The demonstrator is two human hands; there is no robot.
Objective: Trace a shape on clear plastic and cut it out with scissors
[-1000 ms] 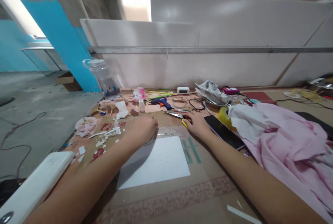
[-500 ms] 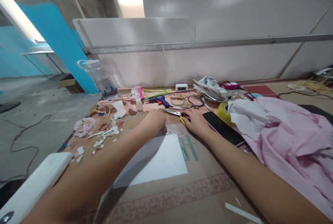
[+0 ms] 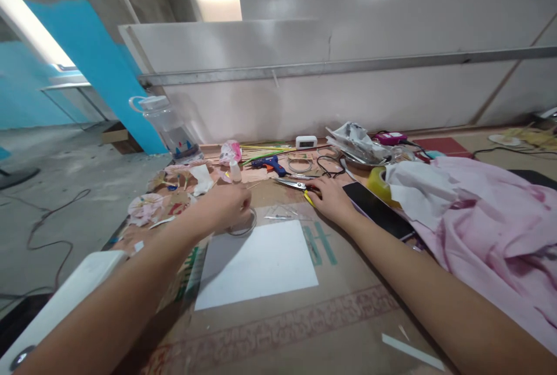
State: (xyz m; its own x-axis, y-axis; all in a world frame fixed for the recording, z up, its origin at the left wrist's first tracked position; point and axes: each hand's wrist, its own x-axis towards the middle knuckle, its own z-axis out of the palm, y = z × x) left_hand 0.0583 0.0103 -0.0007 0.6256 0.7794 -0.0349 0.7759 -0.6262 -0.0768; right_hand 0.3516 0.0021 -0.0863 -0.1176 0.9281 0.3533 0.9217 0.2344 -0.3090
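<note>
My left hand [image 3: 227, 208] is closed above the top left corner of a white sheet of paper [image 3: 261, 267]. Directly below it shows a thin round loop [image 3: 244, 229], partly covered; whether the fingers hold it I cannot make out. My right hand [image 3: 331, 199] rests beyond the paper, its fingers around the yellow handles of a pair of scissors [image 3: 290, 184], whose blades point left. Between the hands a clear set square [image 3: 282, 212] lies along the paper's far edge. The sheet is flat on brown cardboard [image 3: 331, 328].
A blue glue gun [image 3: 270, 165], a small white bottle [image 3: 235, 172] and thin sticks lie at the back. Paper scraps and a water bottle [image 3: 167, 128] stand left. Right are a phone [image 3: 378, 211], a tape roll [image 3: 382, 185] and pink cloth [image 3: 474, 206].
My left hand has moved left and nearer to me, and the loop and set square now show. My right hand has stayed at the scissors.
</note>
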